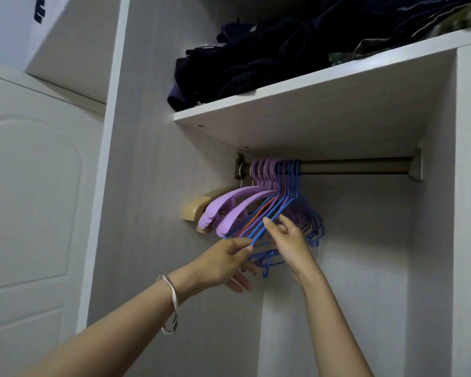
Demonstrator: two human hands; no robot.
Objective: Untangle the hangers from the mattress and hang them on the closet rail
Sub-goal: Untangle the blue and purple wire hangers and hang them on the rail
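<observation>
While you reach up with both arms, the thin blue wire hangers (291, 186) hang by their hooks on the round brown metal closet rail (351, 165), bunched near its left end, hooks up and open frames down. The rail runs left to right under the white closet shelf (310, 85), and each hanger's long axis lies across it, the sloping arms running from low at the near left to the far right. Your left hand (229, 257) pinches the low near-left tip of the nearest blue hanger between thumb and forefinger, with the other fingers reaching loosely beneath. Your right hand (286, 240) grips the same bunch a little higher along the sloping arm, thumb on the near side and fingers curled behind the wires. Just left of the blue ones on the rail hang thick lilac plastic hangers (229, 210), pointing the same way, with one thin orange hanger (252, 221) among them and a beige wooden hanger (195, 210) farthest left. A silver bangle (173, 297) circles your left wrist. Dark folded clothes (256, 55) lie on the shelf above.
</observation>
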